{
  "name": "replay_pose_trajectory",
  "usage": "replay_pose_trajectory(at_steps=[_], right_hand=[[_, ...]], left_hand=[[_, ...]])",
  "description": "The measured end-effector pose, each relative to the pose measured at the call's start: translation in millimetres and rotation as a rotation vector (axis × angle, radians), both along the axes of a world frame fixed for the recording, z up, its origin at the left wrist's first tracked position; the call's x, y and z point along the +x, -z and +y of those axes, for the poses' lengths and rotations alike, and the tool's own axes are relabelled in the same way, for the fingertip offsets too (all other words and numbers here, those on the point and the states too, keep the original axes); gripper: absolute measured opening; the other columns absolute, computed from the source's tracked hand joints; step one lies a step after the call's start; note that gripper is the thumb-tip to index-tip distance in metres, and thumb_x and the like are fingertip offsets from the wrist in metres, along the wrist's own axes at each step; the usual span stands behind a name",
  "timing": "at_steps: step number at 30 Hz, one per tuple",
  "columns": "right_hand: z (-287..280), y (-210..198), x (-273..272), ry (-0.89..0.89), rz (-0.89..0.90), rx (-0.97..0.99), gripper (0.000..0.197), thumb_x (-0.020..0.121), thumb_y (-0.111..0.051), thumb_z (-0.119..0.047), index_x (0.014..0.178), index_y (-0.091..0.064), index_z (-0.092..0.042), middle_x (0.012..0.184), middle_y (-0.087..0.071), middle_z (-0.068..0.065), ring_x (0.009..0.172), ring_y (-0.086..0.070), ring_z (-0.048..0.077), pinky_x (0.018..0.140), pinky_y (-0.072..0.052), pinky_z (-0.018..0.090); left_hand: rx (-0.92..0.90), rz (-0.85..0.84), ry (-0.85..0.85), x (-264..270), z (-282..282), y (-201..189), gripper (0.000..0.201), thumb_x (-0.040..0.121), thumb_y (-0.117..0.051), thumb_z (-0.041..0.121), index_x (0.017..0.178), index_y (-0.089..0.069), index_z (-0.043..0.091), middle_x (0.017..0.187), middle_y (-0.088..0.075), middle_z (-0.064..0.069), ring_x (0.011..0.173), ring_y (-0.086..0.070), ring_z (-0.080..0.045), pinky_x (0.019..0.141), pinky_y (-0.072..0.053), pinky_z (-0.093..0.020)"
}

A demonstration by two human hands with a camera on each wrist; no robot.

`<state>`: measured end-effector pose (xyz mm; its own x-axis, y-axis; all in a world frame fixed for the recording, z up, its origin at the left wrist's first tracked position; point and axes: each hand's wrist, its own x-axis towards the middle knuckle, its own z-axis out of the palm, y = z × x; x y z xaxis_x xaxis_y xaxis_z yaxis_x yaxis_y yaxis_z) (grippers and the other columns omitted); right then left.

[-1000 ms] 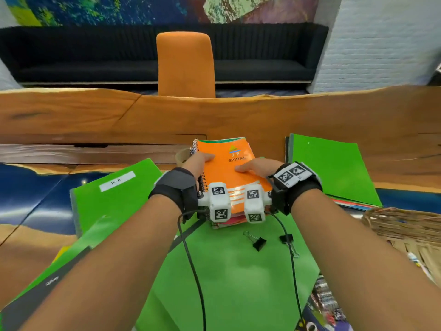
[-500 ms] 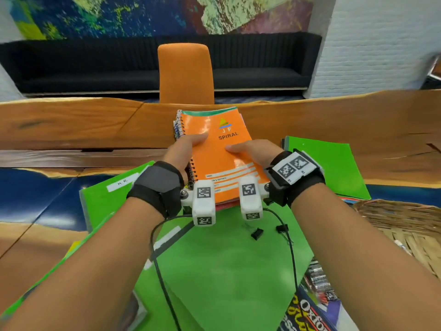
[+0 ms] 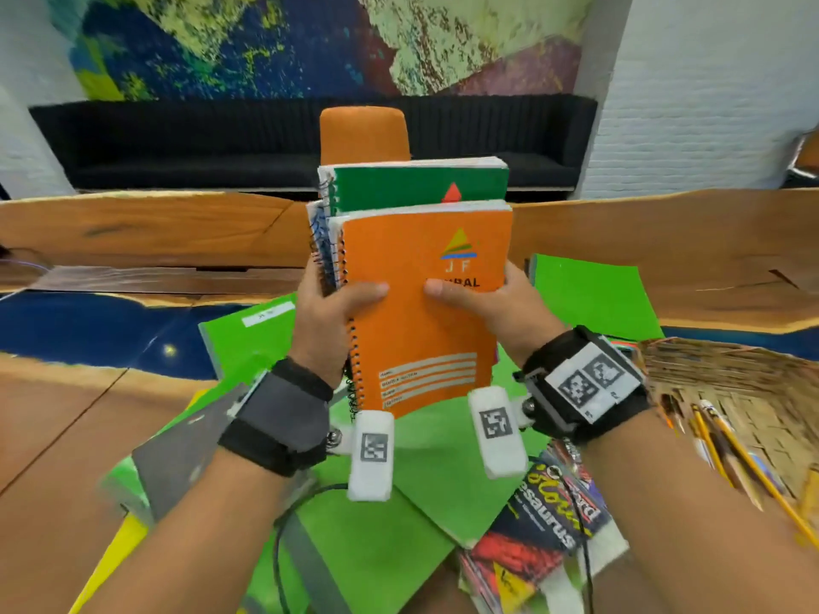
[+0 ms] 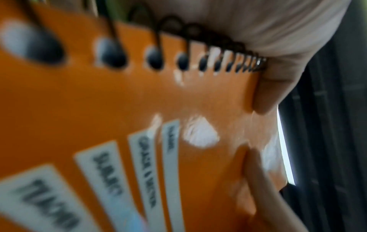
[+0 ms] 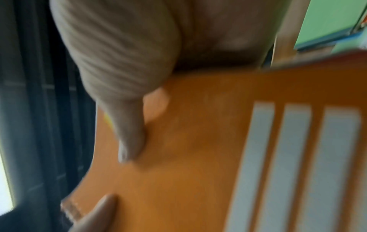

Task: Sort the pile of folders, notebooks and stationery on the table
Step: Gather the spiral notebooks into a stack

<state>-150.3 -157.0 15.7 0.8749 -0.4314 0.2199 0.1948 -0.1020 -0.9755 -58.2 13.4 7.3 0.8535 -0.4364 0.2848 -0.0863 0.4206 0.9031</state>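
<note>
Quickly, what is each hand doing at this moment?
Left hand: grips the notebook stack at its spiral side.
Right hand: grips the same stack at the opposite edge.

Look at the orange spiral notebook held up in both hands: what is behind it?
Behind the orange spiral notebook a green-covered spiral notebook sticks up, with another spiral binding showing between them. Their lower parts and covers are hidden, so the number of notebooks is unclear.

The stack of spiral notebooks, orange notebook (image 3: 425,312) in front, has been lifted off the green folder (image 3: 399,502) on the table and tipped nearly upright. A green notebook (image 3: 416,186) now shows behind it. Both hands, left (image 3: 325,312) and right (image 3: 496,312), have risen with it.
</note>
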Motion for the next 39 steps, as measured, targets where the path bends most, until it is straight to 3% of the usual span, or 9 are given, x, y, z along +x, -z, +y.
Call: replay_pose_trajectory(at_steps=[5, 8, 13, 20, 24, 27, 29, 33, 39], right_hand=[[20, 33, -25, 0.074, -0.174, 0.02, 0.041, 0.07, -0.081, -0.011, 0.108, -0.065, -0.014, 0.095, -0.076, -0.006, 0.087, -0.072, 0.012, 0.071, -0.055, 0.022], [20, 55, -32, 0.093, -0.157, 0.011, 0.042, 0.071, -0.081, -0.004, 0.108, -0.064, -0.01, 0.092, -0.076, -0.007, 0.084, -0.072, 0.009, 0.07, -0.054, 0.02], [26, 65, -33, 0.076, -0.079, -0.014, 0.058, 0.062, -0.092, -0.027, 0.111, -0.061, -0.022, 0.104, -0.075, -0.002, 0.096, -0.071, 0.017, 0.085, -0.057, 0.043], [37, 17, -33, 0.182, -0.136, 0.002, 0.054, 0.074, -0.059, -0.07, 0.108, -0.063, -0.027, 0.109, -0.069, -0.008, 0.109, -0.061, 0.009, 0.096, -0.045, 0.038], [46, -13, -36, 0.336, -0.137, -0.452, 0.061, 0.081, -0.046, -0.074, 0.125, -0.056, -0.033, 0.121, -0.059, -0.013, 0.114, -0.052, 0.004, 0.098, -0.044, 0.036], [62, -28, -39, 0.341, -0.021, -1.165, 0.068, 0.087, -0.027, -0.077, 0.138, -0.048, -0.039, 0.136, -0.052, -0.011, 0.128, -0.042, 0.011, 0.111, -0.028, 0.047], [74, -29, -39, 0.192, 0.147, -1.367, 0.076, 0.084, -0.017, -0.082, 0.146, -0.036, -0.042, 0.141, -0.05, -0.01, 0.134, -0.038, 0.014, 0.118, -0.012, 0.054], [80, -26, -37, 0.094, 0.254, -1.519, 0.081, 0.079, -0.013, -0.088, 0.15, -0.014, -0.049, 0.147, -0.046, -0.005, 0.139, -0.035, 0.022, 0.117, -0.007, 0.06], [81, -40, -25, -0.033, 0.098, -1.32, 0.038, 0.097, -0.032, -0.038, 0.121, -0.061, -0.031, 0.116, -0.061, -0.007, 0.107, -0.049, 0.019, 0.095, -0.037, 0.043]], left_hand=[[0.041, -0.229, -0.087, -20, 4, 26, 0.062, 0.064, -0.072, 0.023, 0.122, -0.051, 0.023, 0.108, -0.069, -0.008, 0.098, -0.067, -0.032, 0.082, -0.056, -0.051], [0.177, -0.227, -0.114, -20, 9, 56, 0.087, 0.066, -0.079, 0.037, 0.141, -0.04, 0.014, 0.126, -0.062, -0.012, 0.113, -0.063, -0.031, 0.094, -0.052, -0.054], [0.229, -0.165, -0.083, -14, 21, 82, 0.103, 0.054, -0.081, 0.039, 0.141, -0.038, 0.005, 0.123, -0.065, -0.016, 0.106, -0.068, -0.026, 0.087, -0.058, -0.042], [0.123, -0.147, -0.062, -26, 19, 81, 0.093, 0.054, -0.079, 0.033, 0.134, -0.043, 0.004, 0.099, -0.075, 0.005, 0.091, -0.072, -0.014, 0.071, -0.057, -0.024], [0.104, -0.192, -0.041, -31, 21, 81, 0.107, 0.049, -0.09, 0.047, 0.132, -0.043, -0.001, 0.105, -0.074, 0.002, 0.096, -0.071, -0.017, 0.075, -0.056, -0.023], [0.106, -0.193, -0.078, -31, 21, 81, 0.106, 0.053, -0.089, 0.056, 0.132, -0.045, 0.002, 0.113, -0.071, -0.008, 0.104, -0.069, -0.024, 0.082, -0.055, -0.031], [0.107, -0.191, -0.078, -29, 21, 83, 0.101, 0.059, -0.089, 0.052, 0.133, -0.044, 0.001, 0.119, -0.067, -0.013, 0.112, -0.064, -0.028, 0.092, -0.053, -0.042], [0.101, -0.216, -0.076, -28, 24, 78, 0.105, 0.062, -0.086, 0.053, 0.132, -0.042, -0.012, 0.12, -0.065, -0.015, 0.114, -0.063, -0.021, 0.096, -0.051, -0.037], [0.085, -0.236, -0.025, -23, 20, 82, 0.085, 0.062, -0.08, 0.027, 0.126, -0.041, -0.012, 0.11, -0.064, -0.022, 0.099, -0.066, -0.03, 0.081, -0.054, -0.04]])
